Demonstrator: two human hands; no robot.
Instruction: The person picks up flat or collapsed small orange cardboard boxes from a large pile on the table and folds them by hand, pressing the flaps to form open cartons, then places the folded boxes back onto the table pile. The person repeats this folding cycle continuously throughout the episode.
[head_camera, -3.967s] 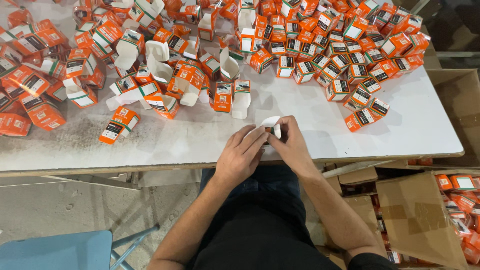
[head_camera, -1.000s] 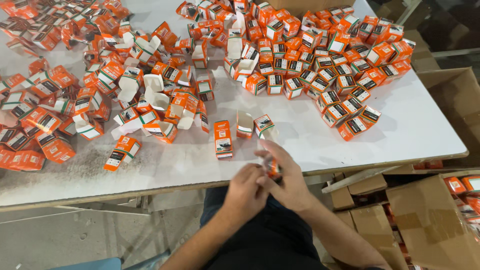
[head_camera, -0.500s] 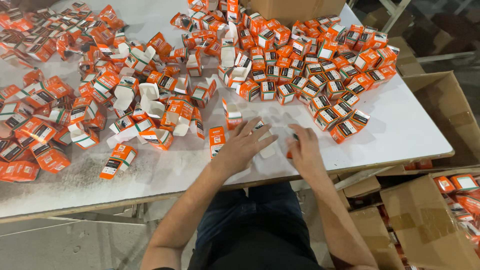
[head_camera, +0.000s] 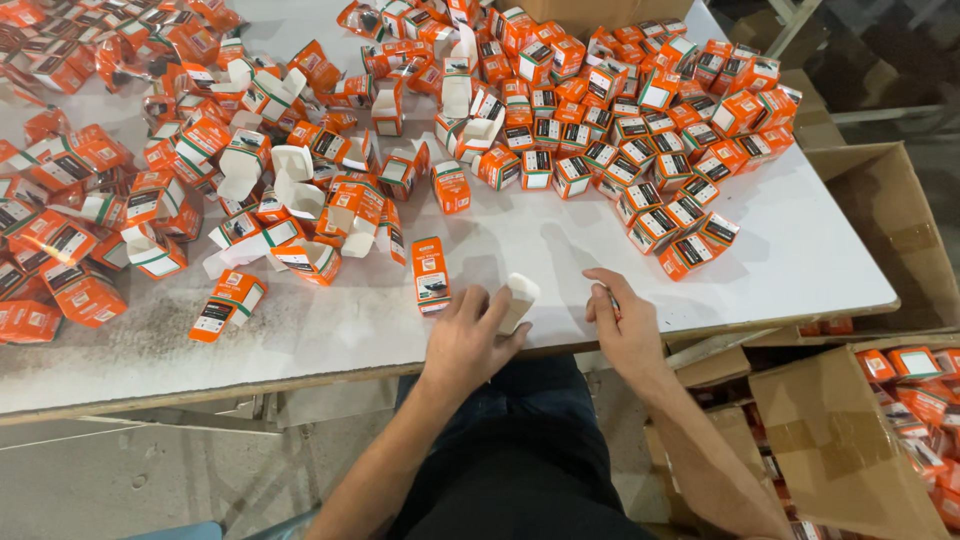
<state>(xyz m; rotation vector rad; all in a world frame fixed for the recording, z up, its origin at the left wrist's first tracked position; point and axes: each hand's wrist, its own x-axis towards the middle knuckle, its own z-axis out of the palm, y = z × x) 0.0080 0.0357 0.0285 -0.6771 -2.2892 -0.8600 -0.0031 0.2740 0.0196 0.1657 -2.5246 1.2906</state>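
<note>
My left hand (head_camera: 465, 338) rests near the table's front edge, its fingers around a small white box (head_camera: 517, 300) that stands tilted on the tabletop. Just left of it lies a closed orange box (head_camera: 431, 275). My right hand (head_camera: 622, 325) lies on the table to the right, apart from the white box, fingers curled. Whether it holds something small I cannot tell. Neat rows of closed orange boxes (head_camera: 640, 110) cover the far right of the white table (head_camera: 800, 260).
A loose heap of open and flat orange boxes (head_camera: 150, 180) fills the left half of the table. Brown cartons (head_camera: 850, 440) holding more orange boxes stand on the floor at the right. Another carton (head_camera: 890, 230) sits past the table's right edge.
My hands came apart and moved onto the table. The left hand now grips the white box on the tabletop, and the right hand has drawn back toward the edge.
</note>
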